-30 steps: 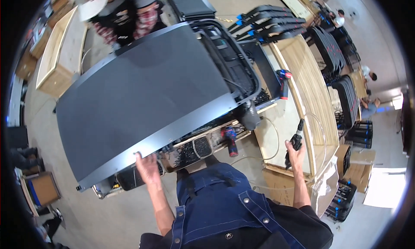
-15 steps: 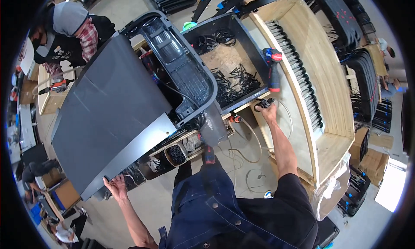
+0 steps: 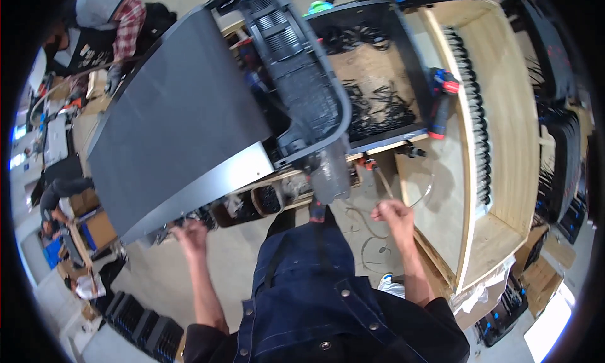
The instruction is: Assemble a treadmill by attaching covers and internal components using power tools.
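A large dark grey panel (image 3: pixel 183 117) with a silver side plate (image 3: pixel 233 174) lies on the bench, next to a black plastic housing (image 3: pixel 299 86). Just off the panel's near lower edge is my left hand (image 3: pixel 194 238); its fingers look apart and hold nothing I can make out, though they are slightly blurred. My right hand (image 3: pixel 398 218) hovers in front of the bench with curled fingers and nothing visible in them. Beyond it, a black handheld tool (image 3: pixel 413 150) rests at the bench front. A thin hose (image 3: pixel 384 183) passes behind that hand.
A black tray (image 3: pixel 406 67) holds loose screws and cables. A red and blue power driver (image 3: pixel 441 104) hangs at its right side. A wooden rack (image 3: pixel 504 130) with a row of rollers stands at right. Parts bins (image 3: pixel 268 199) sit below the panel. Another person (image 3: pixel 126 35) works at far left.
My right hand has let go of the black tool and drawn back toward me. My left hand has come off the panel's edge. The view has shifted, moving the bench rightward in it.
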`<move>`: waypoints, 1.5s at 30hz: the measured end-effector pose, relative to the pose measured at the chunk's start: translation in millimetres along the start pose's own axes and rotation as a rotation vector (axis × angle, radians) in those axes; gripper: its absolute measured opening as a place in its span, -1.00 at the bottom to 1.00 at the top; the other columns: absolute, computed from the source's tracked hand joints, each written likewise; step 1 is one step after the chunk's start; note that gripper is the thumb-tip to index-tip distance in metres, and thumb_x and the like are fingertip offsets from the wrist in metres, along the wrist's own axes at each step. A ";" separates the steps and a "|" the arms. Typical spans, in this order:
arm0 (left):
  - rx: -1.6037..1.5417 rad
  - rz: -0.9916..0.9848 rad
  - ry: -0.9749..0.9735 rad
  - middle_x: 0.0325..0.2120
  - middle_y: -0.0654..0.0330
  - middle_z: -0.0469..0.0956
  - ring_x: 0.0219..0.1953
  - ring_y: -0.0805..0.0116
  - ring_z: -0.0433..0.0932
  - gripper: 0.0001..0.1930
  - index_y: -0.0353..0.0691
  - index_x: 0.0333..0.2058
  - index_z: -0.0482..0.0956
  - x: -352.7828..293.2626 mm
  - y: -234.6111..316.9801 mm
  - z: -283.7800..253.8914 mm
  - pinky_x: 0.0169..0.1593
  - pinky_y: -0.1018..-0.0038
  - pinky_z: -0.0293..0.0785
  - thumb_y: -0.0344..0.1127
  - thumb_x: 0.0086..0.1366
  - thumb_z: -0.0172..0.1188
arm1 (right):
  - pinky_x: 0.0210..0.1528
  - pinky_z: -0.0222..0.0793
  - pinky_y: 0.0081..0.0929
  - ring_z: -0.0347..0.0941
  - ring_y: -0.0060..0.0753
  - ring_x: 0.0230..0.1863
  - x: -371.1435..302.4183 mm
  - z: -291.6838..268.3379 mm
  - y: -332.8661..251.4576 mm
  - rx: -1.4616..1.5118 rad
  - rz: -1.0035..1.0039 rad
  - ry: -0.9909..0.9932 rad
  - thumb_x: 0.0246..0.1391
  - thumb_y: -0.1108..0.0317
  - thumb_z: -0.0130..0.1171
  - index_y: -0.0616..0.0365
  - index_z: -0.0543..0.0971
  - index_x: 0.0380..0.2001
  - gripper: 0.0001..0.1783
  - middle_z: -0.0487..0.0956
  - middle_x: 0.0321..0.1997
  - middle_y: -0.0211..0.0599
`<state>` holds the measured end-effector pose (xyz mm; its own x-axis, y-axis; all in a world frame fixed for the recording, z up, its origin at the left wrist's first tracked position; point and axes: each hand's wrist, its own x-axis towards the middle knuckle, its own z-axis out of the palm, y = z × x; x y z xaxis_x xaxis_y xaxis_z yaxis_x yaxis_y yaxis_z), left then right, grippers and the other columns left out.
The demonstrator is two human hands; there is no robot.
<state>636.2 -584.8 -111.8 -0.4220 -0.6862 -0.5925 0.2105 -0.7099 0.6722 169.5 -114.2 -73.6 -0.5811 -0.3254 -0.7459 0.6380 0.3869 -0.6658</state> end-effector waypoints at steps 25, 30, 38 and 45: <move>1.640 0.175 0.091 0.08 -0.15 0.49 0.17 -0.13 0.45 -0.37 -0.27 0.11 0.41 103.9 -229.5 -8.9 0.18 0.04 0.39 -0.11 0.13 0.36 | 0.23 0.40 -0.24 0.57 -0.30 0.03 63.3 53.0 67.5 -0.251 -0.332 0.466 0.03 0.44 0.42 0.32 0.58 0.04 -0.52 0.65 0.01 -0.17; 1.510 0.019 -0.252 -0.05 -0.04 0.62 0.06 -0.07 0.57 -0.47 -0.12 0.05 0.50 107.3 -186.0 6.8 0.10 0.11 0.46 -0.24 0.09 0.42 | 0.24 0.40 -0.25 0.53 -0.29 0.06 -11.3 77.1 52.2 -0.114 -0.431 0.465 0.07 0.35 0.43 0.31 0.53 0.10 -0.46 0.59 0.07 -0.15; 0.906 -0.177 -0.162 -0.18 0.07 0.69 -0.12 0.27 0.68 -0.65 -0.22 0.03 0.58 98.7 -150.8 -32.3 -0.11 0.39 0.65 -0.51 0.25 0.29 | 0.28 0.47 -0.07 0.52 -0.12 0.14 -87.7 116.3 45.3 0.012 -0.547 0.362 0.15 0.30 0.37 0.36 0.38 0.19 -0.37 0.53 0.11 0.01; 0.240 -0.488 -0.396 -0.02 0.04 0.58 0.00 0.20 0.62 -0.54 -0.31 0.24 0.37 97.8 -123.3 -58.3 0.10 0.25 0.61 -0.54 0.37 0.04 | 0.36 0.32 0.02 0.53 -0.06 0.14 -160.7 157.1 14.0 0.043 -0.684 0.383 0.17 0.19 0.34 0.35 0.42 0.11 -0.42 0.55 0.09 0.04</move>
<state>620.4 -573.6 -278.6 -0.7203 -0.1531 -0.6766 -0.2687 -0.8376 0.4756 351.2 -192.1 34.2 -0.9807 -0.1564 -0.1171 0.0897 0.1718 -0.9810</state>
